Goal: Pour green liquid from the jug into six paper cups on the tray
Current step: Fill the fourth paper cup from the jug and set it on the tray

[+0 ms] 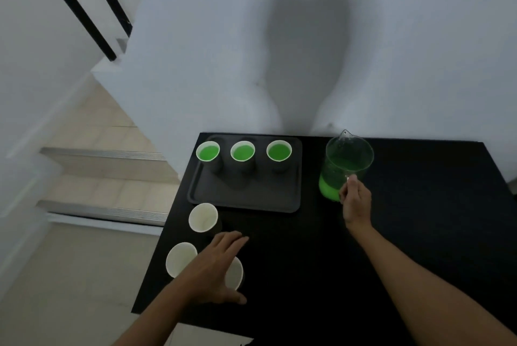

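Green liquid is seen in the clear glass jug (345, 166), standing on the black table (419, 234) right of centre, its handle grasped by the right hand (355, 200). Three filled paper cups (242, 151) are lined along the far edge of the dark rectangular tray (246, 197). Three empty white paper cups (203, 217) remain off the tray at lower left, where the left hand (216, 264) is spread, fingers released, over the nearest. A careless grasp could tip these light cups over.
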The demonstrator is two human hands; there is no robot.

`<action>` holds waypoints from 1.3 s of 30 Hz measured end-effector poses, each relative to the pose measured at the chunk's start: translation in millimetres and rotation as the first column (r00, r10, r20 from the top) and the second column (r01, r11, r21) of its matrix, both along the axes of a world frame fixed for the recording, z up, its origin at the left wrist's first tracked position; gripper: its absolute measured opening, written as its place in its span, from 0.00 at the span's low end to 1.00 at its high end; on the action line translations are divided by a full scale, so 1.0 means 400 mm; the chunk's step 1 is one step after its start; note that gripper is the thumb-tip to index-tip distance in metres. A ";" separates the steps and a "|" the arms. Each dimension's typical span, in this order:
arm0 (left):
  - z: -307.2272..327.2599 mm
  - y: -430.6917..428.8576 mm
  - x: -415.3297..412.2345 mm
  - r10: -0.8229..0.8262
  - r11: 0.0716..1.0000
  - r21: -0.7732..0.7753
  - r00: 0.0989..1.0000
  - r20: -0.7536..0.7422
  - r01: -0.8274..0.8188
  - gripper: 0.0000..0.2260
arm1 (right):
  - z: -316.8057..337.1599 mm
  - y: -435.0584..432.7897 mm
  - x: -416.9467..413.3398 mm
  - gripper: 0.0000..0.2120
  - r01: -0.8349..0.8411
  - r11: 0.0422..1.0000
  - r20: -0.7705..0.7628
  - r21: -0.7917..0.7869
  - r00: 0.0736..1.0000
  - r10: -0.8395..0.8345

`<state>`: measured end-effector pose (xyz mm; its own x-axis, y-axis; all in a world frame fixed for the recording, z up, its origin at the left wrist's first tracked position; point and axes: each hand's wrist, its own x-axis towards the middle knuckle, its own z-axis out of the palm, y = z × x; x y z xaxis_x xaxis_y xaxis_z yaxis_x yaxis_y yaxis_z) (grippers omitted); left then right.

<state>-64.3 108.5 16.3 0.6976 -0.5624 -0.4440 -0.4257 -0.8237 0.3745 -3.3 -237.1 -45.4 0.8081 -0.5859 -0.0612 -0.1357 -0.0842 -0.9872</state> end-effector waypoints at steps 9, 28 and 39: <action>-0.034 -0.005 -0.023 -0.020 0.989 0.151 0.998 0.054 0.012 0.49 | 0.005 0.001 -0.010 0.24 0.003 1.000 -0.020 0.009 1.000 -0.003; -0.027 -0.057 0.038 0.129 0.975 -0.187 0.990 0.058 -0.116 0.37 | 0.022 0.004 -0.031 0.24 0.021 0.998 -0.019 0.053 1.000 -0.020; 0.067 -0.171 0.151 0.306 0.878 -0.432 0.936 0.173 -0.207 0.38 | 0.105 -0.037 -0.083 0.23 0.034 0.998 0.029 0.057 0.999 -0.036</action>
